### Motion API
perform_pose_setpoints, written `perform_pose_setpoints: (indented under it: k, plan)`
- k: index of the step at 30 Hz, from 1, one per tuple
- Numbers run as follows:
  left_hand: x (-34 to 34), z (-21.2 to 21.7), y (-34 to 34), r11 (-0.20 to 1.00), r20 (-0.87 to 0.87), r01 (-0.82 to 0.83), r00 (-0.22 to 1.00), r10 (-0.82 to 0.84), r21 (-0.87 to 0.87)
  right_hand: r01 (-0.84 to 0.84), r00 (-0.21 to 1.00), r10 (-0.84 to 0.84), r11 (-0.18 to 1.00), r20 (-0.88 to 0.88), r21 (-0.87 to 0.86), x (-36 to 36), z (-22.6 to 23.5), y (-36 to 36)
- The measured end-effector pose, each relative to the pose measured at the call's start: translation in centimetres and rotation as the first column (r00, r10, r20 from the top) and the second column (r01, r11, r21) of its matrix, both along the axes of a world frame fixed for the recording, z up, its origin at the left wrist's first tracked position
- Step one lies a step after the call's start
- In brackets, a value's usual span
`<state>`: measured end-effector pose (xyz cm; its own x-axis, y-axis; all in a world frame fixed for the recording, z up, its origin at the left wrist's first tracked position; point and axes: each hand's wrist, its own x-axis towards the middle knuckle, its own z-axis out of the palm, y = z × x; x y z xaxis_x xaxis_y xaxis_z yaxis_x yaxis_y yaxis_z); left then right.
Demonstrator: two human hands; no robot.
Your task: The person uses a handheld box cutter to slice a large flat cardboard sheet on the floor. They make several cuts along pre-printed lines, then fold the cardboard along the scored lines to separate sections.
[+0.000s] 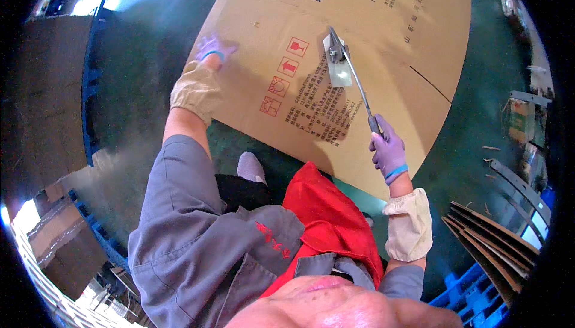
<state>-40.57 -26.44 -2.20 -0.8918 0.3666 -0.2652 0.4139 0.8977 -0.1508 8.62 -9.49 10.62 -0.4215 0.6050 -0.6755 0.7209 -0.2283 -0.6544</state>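
Observation:
A large brown cardboard sheet or flattened carton (239, 88), printed with dark text and red symbols, lies in front of me. My left hand (215, 48), in a purple glove with a blue cuff, rests at its left edge with fingers spread. My right hand (389, 153), gloved alike, is closed around the dark grip of a long-handled metal tool (358, 79). From the hand, its thin rod reaches up and left to a flat, shiny plate (341, 75) over the printed text. I cannot tell whether the plate touches the cardboard.
A short dark slit (430, 84) shows in the right part of the cardboard. Stacked brown boards (488, 247) and a blue pallet (470, 295) stand at lower right. More cardboard (48, 88) is stacked at left beside a blue edge (91, 88). The floor (144, 82) is dark green.

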Motion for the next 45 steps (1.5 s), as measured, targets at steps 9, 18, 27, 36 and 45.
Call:
perform_pose_setpoints:
  k: [9,18,27,36,45]
  plan:
    - [1.0,-1.8,-7.1,0.985,0.226,-0.159,0.964,0.141,0.064,-0.254,0.967,0.254,0.939,0.03,0.231,0.0,-1.1,-1.3]
    - [4.7,2.1,-2.7,0.89,0.352,0.383,0.891,-0.286,-0.247,-0.449,0.893,0.397,0.771,0.211,0.452,-2.4,-3.0,-1.4]
    - [13.9,-0.9,9.5,0.57,0.171,0.808,0.546,-0.82,0.151,-0.623,0.781,0.52,0.691,0.346,0.368,-4.9,0.7,1.1]
    - [14.3,-0.6,10.5,0.585,0.212,0.806,0.558,-0.802,0.091,-0.645,0.745,0.54,0.734,0.391,0.214,-6.8,1.5,1.3]
    - [14.3,0.2,10.9,0.61,0.253,0.786,0.572,-0.78,0.104,-0.582,0.793,0.516,0.799,0.323,0.151,-7.3,2.5,2.5]
